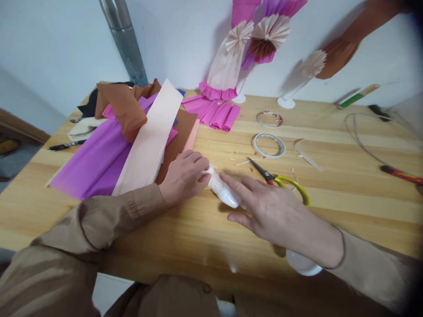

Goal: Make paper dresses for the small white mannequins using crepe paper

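A small white mannequin (228, 197) lies tilted over the table in front of me, its glossy lower body showing and a pale wrapping around its upper part. My left hand (188, 174) is closed on the wrapped upper end, thumb and fingers pinched together. Over the lower body reaches my right hand (264, 207), fingers stretched out and thumb apart, with the index fingertip at the mannequin's side. That hand hides the mannequin's middle and stand. Below my right wrist shows its round white base (304, 263). Yellow-handled scissors (271, 177) lie just beyond my right hand.
Crepe paper sheets (142, 145) are heaped at left, near a pen (66, 145) and a flask (127, 48). Two tape rolls (269, 145) lie beyond the scissors. At the back, dressed mannequins (228, 61) stand against the wall beside folded pink paper (218, 115).
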Motion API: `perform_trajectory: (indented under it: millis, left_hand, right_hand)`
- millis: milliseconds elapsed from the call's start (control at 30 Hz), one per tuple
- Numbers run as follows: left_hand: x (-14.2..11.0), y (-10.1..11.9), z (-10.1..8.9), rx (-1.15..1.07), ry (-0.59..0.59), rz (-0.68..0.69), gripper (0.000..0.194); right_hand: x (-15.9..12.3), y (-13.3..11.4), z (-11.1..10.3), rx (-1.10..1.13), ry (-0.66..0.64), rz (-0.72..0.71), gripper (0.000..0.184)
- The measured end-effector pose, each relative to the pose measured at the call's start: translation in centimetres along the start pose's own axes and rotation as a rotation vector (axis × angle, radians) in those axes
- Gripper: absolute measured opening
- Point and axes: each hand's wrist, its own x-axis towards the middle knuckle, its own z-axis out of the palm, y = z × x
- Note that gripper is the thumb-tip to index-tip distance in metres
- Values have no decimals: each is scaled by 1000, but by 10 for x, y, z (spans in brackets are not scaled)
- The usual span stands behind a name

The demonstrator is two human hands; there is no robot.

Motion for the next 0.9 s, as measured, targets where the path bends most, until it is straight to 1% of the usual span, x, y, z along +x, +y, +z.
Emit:
perform_trajectory:
  millis: [100, 200, 267, 333, 400, 467, 533, 600, 667, 767, 833, 900]
  left_hand:
    - [2, 1, -1, -50, -27, -35, 1]
    - [5, 1, -6, -195, -51, -98, 5]
    - [7, 0, -12, -330, -6, -151, 10]
    - [10, -1, -19, -473, 79, -228, 14]
    - [13, -4, -25, -617, 180, -322, 19]
    - [15, -7, -29, -759, 252, -413, 22]
    - [18, -9, -30, -891, 294, -490, 23]
    - [21, -9, -28, -990, 273, -565, 20]
    - [24, -7, -24, -1043, 193, -619, 19]
    - [31, -1, -21, -1099, 89, -638, 26]
    - [36, 1, -20, -1157, 68, -648, 32]
    - [43, 4, -20, -1213, 58, -665, 33]
  right_hand:
    - [-4, -1, 8, 35, -47, 9, 71]
    - [-6, 1, 11, 160, -38, 30, 73]
    - [-7, 3, 10, 250, -26, 69, 74]
    - [-6, 7, 9, 379, -27, 122, 74]
    - [-4, 12, 8, 594, -10, 177, 70]
    - [-1, 16, 10, 908, 6, 212, 61]
    - [4, 17, 13, 1237, -19, 219, 51]
    - [10, 16, 17, 1485, -69, 221, 48]
    - [16, 12, 21, 1629, -93, 232, 51]
    - [22, 8, 24, 1734, -129, 245, 55]
    - [25, 8, 25, 1784, -116, 238, 54]
    - [27, 11, 26, 1864, -67, 233, 48]
